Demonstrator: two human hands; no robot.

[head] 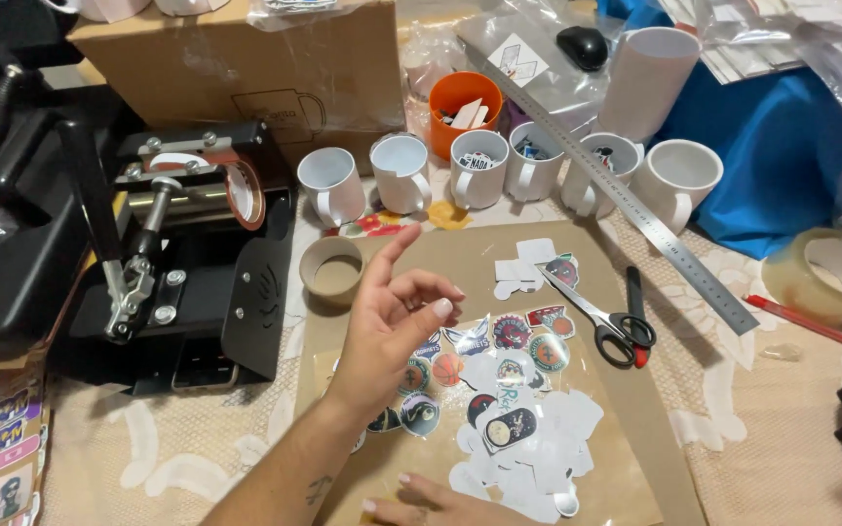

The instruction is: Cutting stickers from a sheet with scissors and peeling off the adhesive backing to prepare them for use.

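My left hand (394, 317) hovers above a brown cardboard sheet (626, 438), index finger pointing up and the other fingers loosely curled, with nothing visible in it. It is just left of a pile of cut-out round and shaped stickers (511, 390) with white offcuts. My right hand (419, 507) lies low at the bottom edge, fingers spread on the cardboard beside the pile, and is mostly cut off by the frame. A brown tape core (332, 274) sits just beyond my left hand.
Black-handled scissors (618, 326) and a long steel ruler (626, 195) lie to the right. Several white mugs (400, 173) and an orange cup (460, 97) line the back. A black mug press (187, 248) stands left, a clear tape roll (830, 275) and red pen (811, 326) right.
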